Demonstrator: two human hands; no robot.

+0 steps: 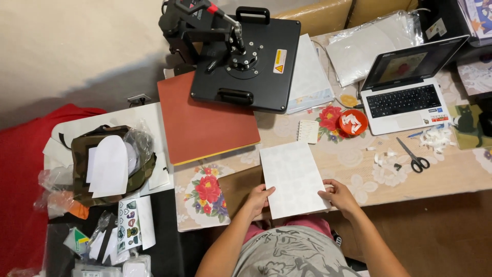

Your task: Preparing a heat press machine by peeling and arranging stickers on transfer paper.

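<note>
Both hands grip one white sheet [293,177] at its near end: left hand [259,199] pinches the near-left corner, thumb on top, and right hand [335,195] clamps the near-right edge. Holding two opposite sides likely keeps the sheet flat and square; it lies low over the surface [359,164], between the hands and running away from them, its near end past the surface's edge.

Beyond the hands, well apart, stands the heat press [241,56], its black upper plate swung to the right so the red pad [205,120] below lies bare.

Just past the sheet's far edge sits a small spiral notepad [308,131], then an orange dish [353,122]. Further right of the right hand lie scissors [413,156] among white paper scraps [435,138], and an open laptop [405,92] beyond them.

Left of the left hand, a camouflage bag [110,161] carries white cut-outs; sticker sheets [130,225] lie nearer, below it.
</note>
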